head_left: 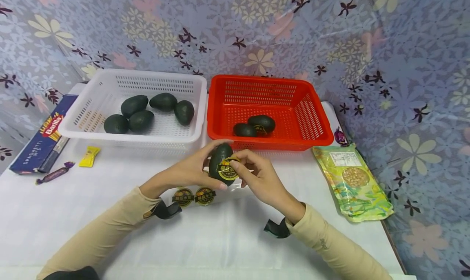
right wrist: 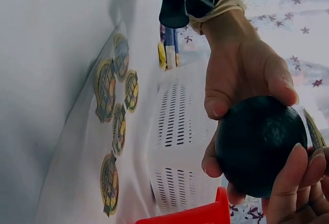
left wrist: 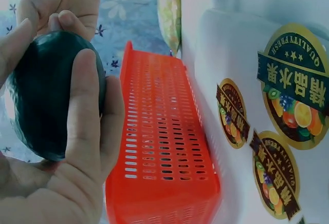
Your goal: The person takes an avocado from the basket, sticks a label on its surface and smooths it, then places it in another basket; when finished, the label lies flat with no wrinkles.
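At the far left of the head view a blue spaghetti box (head_left: 40, 139) is seen lying at the table's edge, with a yellow sachet (head_left: 89, 156) and a wrapped sweet (head_left: 55, 173) just beside it. In the upper left a white basket (head_left: 110, 136) is set, in which five dark avocados (head_left: 140, 120) are held. At the centre, low in front of the baskets, one avocado (head_left: 221, 164) is gripped by the left hand (head_left: 189, 172), whose fingers are curled round its back and thumb laid under it. A round sticker (head_left: 227, 170) on its front is pinched and pressed by the right hand (head_left: 258, 177), whose fingertips touch the fruit. Beneath the hands a sheet of stickers (head_left: 194, 196) lies on the white table (head_left: 220, 239). To the upper right a red basket (head_left: 312, 139) containing two avocados (head_left: 261, 124) is placed, and at the far right a green packet (head_left: 352, 182) lies flat.
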{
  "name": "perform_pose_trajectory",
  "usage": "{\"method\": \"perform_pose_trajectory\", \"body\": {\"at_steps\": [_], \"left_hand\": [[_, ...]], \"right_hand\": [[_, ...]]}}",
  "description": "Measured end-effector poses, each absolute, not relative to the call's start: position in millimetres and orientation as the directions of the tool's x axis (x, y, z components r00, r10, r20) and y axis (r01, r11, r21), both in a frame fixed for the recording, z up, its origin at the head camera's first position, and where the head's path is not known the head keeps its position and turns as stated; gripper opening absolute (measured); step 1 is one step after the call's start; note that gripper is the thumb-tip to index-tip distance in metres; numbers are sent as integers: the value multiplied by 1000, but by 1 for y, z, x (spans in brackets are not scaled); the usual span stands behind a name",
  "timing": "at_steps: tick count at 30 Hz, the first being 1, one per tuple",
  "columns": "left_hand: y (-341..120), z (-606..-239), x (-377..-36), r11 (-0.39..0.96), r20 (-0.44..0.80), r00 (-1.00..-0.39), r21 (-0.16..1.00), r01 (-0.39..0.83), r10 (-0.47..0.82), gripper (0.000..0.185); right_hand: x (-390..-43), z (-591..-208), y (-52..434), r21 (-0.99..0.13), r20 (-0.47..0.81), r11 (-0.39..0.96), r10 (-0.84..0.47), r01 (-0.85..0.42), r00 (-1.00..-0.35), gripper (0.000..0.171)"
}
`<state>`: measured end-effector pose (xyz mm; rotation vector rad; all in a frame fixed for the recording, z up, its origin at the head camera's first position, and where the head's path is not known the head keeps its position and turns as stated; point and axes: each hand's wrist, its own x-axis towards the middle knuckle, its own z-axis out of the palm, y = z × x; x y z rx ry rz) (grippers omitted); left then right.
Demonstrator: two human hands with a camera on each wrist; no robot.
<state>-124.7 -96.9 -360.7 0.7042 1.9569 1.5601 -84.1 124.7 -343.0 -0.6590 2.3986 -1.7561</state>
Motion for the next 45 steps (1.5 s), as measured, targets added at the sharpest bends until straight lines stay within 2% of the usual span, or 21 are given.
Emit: {"method": "perform_pose_trajectory", "body": {"at_steps": [12,18,22,25,28,31,36,41,45], "left_hand": [[-94,-359,-122,238,-86,-743,966,100,663,106],[-95,-360,-119,219,-81,-736,971,93,673,106],[-96,-360,-118,210,-67,-729,972,108,682,103],[-96,-359,-117,210,-50,-728,969,131,684,91],[-95,-356,-115,221,-57,-730,967,130,681,75],[-96,-354,-113,218,-78,-723,971,102,686,68],[-99,-353,-113,147,-74,-686,988,48,724,66],[-103,-353,-114,64,-76,-647,997,-43,759,63],[-102,-350,-116,-21,-12,-664,999,-42,748,72]], "right_hand": [[-84,-343,121,-880,194,348,-358,-323,-914,15],[-86,-347,120,-843,265,360,-370,-400,-890,33],[-88,-347,121,-847,237,371,-377,-381,-895,42],[-90,-347,122,-858,199,379,-376,-346,-905,44],[-93,-349,125,-886,167,343,-391,-312,-905,45],[-95,-353,127,-928,151,249,-430,-278,-890,44],[-96,-360,129,-978,129,84,-471,-191,-873,43],[-96,-359,132,-993,101,7,-501,-121,-860,43],[-98,-357,134,-998,59,-9,-508,-63,-859,45]]}}
